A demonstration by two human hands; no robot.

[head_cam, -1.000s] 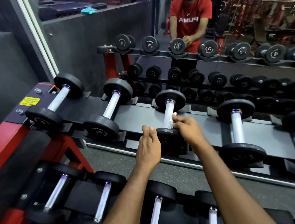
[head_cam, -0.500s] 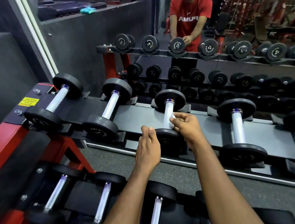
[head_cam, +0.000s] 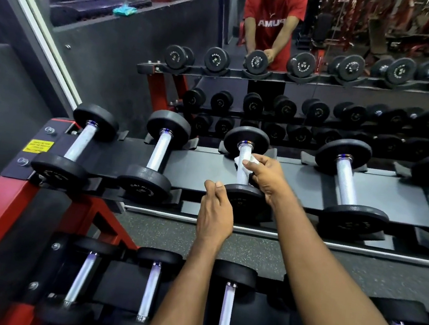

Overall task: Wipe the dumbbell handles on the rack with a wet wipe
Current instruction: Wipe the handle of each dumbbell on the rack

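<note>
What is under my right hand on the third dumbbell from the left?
A white wet wipe, pinched by the right hand against the handle. The stretch beneath wipe and fingers is covered.

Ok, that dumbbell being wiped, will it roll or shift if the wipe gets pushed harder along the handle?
Probably not much. The dumbbell has round heads, but each sits in a cradle on the rack, and the left hand seems to grip the near head. Its textured handle should drag on the wet wipe the right hand pinches.
</note>
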